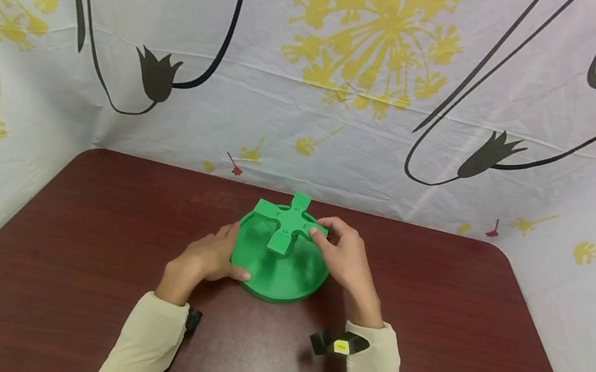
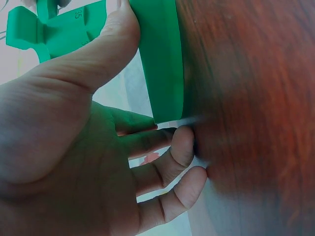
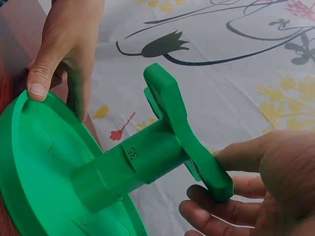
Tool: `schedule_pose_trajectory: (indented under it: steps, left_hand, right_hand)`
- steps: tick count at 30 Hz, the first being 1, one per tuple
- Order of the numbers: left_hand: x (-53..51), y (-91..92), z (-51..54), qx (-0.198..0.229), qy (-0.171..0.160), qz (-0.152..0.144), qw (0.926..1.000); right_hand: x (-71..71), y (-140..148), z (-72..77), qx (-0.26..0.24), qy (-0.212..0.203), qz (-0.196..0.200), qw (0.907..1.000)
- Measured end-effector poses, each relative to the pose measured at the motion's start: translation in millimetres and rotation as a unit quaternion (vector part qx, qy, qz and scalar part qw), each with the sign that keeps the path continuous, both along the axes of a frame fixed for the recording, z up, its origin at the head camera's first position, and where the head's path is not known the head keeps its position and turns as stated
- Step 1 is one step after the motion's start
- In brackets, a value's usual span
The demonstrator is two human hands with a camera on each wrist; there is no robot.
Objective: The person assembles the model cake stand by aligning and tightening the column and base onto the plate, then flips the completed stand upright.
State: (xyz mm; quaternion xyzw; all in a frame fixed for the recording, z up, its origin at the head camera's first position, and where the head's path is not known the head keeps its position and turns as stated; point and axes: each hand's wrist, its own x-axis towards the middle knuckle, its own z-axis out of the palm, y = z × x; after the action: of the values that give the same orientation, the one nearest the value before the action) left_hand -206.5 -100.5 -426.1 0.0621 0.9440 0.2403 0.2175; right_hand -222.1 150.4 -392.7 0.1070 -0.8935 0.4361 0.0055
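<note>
A round green plastic dish [image 1: 281, 279] with a raised rim stands near the table's far edge. From its middle rises a green post [image 3: 133, 162], marked 35 and topped by a cross-shaped handle [image 1: 289, 219] with four arms. My left hand [image 1: 206, 256] grips the dish's rim on the left, thumb over the edge and fingers along the outside. On the other side, my right hand [image 1: 346, 258] pinches the cross handle's right arm between thumb and fingers. The left wrist view shows the dish's side wall [image 2: 165, 69] close to the wood.
The dark red-brown table [image 1: 80, 267] has rounded far corners. A white sheet [image 1: 254, 25] printed with flowers hangs behind the table and along both sides. Small dark devices are strapped at both wrists, such as the right wrist device [image 1: 324, 342].
</note>
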Motion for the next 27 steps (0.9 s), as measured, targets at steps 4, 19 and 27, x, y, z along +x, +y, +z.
schedule_pose_trajectory:
  steps: [4,19,27]
  left_hand:
    - [0.2,0.1,0.4,0.002,0.001,0.0,1.0]
    - [0.6,-0.2,0.1,0.008,0.009,-0.004,0.9999]
    - [0.7,-0.1,0.3,0.011,0.013,-0.002,0.9999]
  right_hand:
    - [0.4,-1,0.8,0.003,-0.019,-0.002,0.9998]
    - [6.2,-9,5.3,-0.004,-0.043,0.01,0.999]
    - [8.3,-16,6.3,0.003,-0.039,0.019,0.999]
